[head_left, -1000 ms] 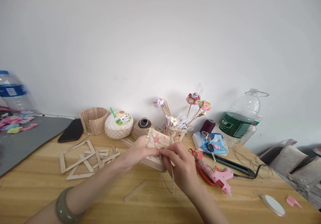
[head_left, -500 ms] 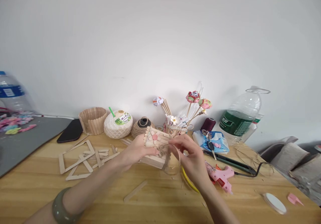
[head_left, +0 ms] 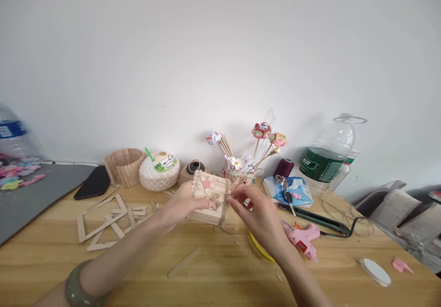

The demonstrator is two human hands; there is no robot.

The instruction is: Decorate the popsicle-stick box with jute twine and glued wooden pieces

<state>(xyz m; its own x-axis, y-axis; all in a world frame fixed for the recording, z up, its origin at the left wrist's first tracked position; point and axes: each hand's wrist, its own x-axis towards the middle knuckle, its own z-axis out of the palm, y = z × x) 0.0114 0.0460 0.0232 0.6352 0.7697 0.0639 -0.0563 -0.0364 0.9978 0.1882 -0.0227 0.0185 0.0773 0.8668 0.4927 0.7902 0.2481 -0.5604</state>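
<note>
My left hand (head_left: pixel 181 203) grips a small holder made of craft sticks (head_left: pixel 208 216), tilted on its side above the table. A flower with a pink centre (head_left: pixel 206 184) and a little twine bow (head_left: pixel 215 201) decorate its side. Twine (head_left: pixel 223 211) runs around its right end. At that end the fingers of my right hand (head_left: pixel 257 208) are pinched together on the twine. A loose stretch of it hangs below the holder. The inside of the holder is hidden from view.
Loose craft sticks (head_left: pixel 117 222) lie at left, near a round stick basket (head_left: pixel 124 167) and a phone (head_left: pixel 92 183). A coconut (head_left: pixel 159 171), a twine spool (head_left: pixel 186 173) and a flower-filled pot (head_left: pixel 241 178) stand behind. To the right are a pink glue gun (head_left: pixel 305 238) and large bottle (head_left: pixel 324 155).
The twine loop by my right hand has been drawn in close against the holder's right end. My right fingers have shifted slightly left and down. The whole view has moved a little.
</note>
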